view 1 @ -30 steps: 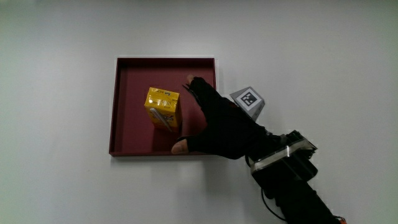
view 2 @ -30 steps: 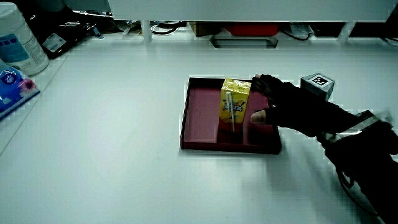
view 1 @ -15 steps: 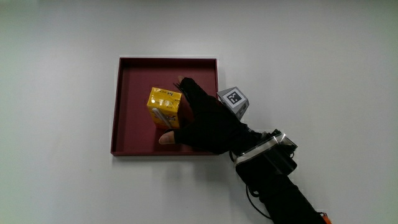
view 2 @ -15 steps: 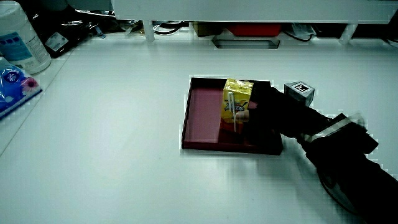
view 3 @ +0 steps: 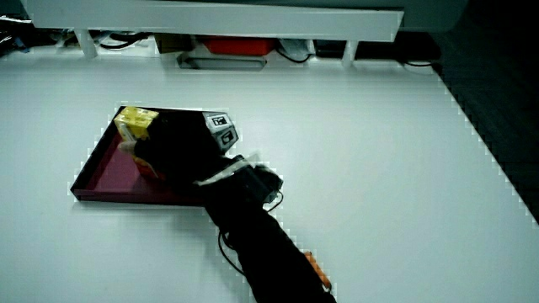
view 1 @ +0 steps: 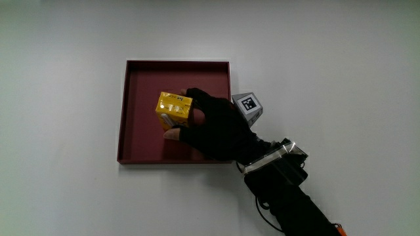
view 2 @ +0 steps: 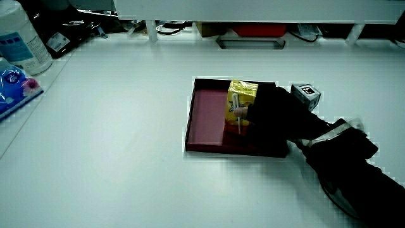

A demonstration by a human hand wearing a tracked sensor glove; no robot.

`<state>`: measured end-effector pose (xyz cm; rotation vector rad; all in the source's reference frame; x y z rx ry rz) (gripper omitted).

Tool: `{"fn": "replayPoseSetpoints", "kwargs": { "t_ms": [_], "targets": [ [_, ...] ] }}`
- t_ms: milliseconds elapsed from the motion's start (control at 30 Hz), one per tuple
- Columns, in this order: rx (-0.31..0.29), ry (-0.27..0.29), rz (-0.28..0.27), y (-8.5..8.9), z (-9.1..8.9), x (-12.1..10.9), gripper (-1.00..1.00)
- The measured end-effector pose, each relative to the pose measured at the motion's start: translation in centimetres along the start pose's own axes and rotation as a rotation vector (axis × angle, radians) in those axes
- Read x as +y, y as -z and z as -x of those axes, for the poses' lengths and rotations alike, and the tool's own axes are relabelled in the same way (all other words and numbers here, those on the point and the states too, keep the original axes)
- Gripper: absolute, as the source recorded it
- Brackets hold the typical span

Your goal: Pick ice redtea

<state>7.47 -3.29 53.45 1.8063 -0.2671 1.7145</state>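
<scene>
A yellow drink carton, the ice red tea (view 1: 172, 109), stands upright in a dark red tray (view 1: 138, 131) on the white table. The black-gloved hand (view 1: 211, 123) reaches into the tray and its fingers wrap the carton, thumb on the side nearer the person. In both side views the carton (view 2: 240, 97) (view 3: 134, 120) shows partly covered by the hand (view 2: 269, 113) (view 3: 173, 143), with a straw on its face. The patterned cube (view 1: 247, 105) rides on the hand's back. The carton still rests on the tray floor.
A white container (view 2: 21, 39) and a blue packet (view 2: 14, 85) sit at the table's edge in a side view. A low partition with red and grey items (view 2: 250, 31) runs along the table's end.
The hand moved across the tray to the carton and its fingers closed around it. The carton has stayed in place.
</scene>
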Motion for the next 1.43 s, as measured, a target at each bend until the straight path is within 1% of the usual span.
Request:
{"fn": "replayPoseSetpoints", "kwargs": {
  "t_ms": [33, 100, 167, 233, 267, 300, 367, 433, 467, 633, 700, 733, 767, 800, 833, 867, 933, 967, 1000, 1133, 1167, 1200, 1233, 1267, 1300, 1333, 1367, 1400, 1433],
  "targets": [
    [0.005, 0.006, -0.011, 0.0, -0.1, 0.0, 0.55],
    [0.035, -0.002, -0.033, 0.1, -0.2, -0.1, 0.62],
    [0.024, -0.012, -0.049, 0.1, -0.3, -0.1, 0.69],
    [0.053, -0.016, -0.053, 0.2, -0.3, -0.2, 0.76],
    [0.065, -0.029, -0.059, 0.2, -0.4, -0.2, 0.79],
    [0.059, -0.032, -0.064, 0.2, -0.5, -0.2, 0.83],
    [0.069, -0.03, -0.066, 0.2, -0.4, -0.2, 0.9],
    [0.057, -0.029, -0.066, 0.2, -0.4, -0.2, 0.97],
    [0.064, -0.033, -0.071, 0.3, -0.4, -0.2, 1.0],
    [0.082, -0.042, -0.086, 0.1, -0.4, -0.4, 1.0],
    [0.1, -0.044, -0.092, -0.1, -0.4, -0.6, 1.0],
    [0.121, -0.055, -0.091, -0.3, -0.1, -0.7, 1.0],
    [0.114, -0.07, -0.096, -0.5, 0.1, -0.7, 1.0],
    [0.092, -0.059, -0.095, -0.8, 0.4, -0.8, 1.0],
    [0.106, -0.08, -0.09, -0.9, 1.0, -1.0, 1.0],
    [0.11, -0.087, -0.084, -1.0, 1.8, -1.2, 1.0],
    [0.097, -0.096, -0.075, -1.4, 2.8, -1.7, 1.0],
    [0.108, -0.099, -0.066, -1.5, 3.7, -2.1, 1.0],
    [0.08, -0.106, -0.071, -1.8, 4.0, -2.4, 1.0],
    [0.046, -0.142, -0.057, -2.2, 6.1, -3.9, 1.0],
    [0.026, -0.145, -0.057, -2.4, 6.3, -4.3, 1.0],
    [-0.004, -0.156, -0.053, -2.5, 6.2, -4.6, 1.0],
    [-0.013, -0.186, -0.044, -2.5, 6.5, -5.0, 1.0],
    [-0.015, -0.194, -0.032, -2.5, 6.6, -5.3, 1.0],
    [-0.046, -0.231, -0.026, -2.6, 6.3, -5.6, 1.0],
    [-0.034, -0.26, -0.013, -2.3, 6.8, -6.1, 1.0],
    [-0.068, -0.277, -0.018, -2.4, 6.3, -6.4, 1.0],
    [-0.015, -0.285, -0.004, -1.8, 7.0, -6.9, 1.0],
    [0.003, -0.279, 0.005, -1.5, 7.1, -7.3, 1.0]
  ]
}}
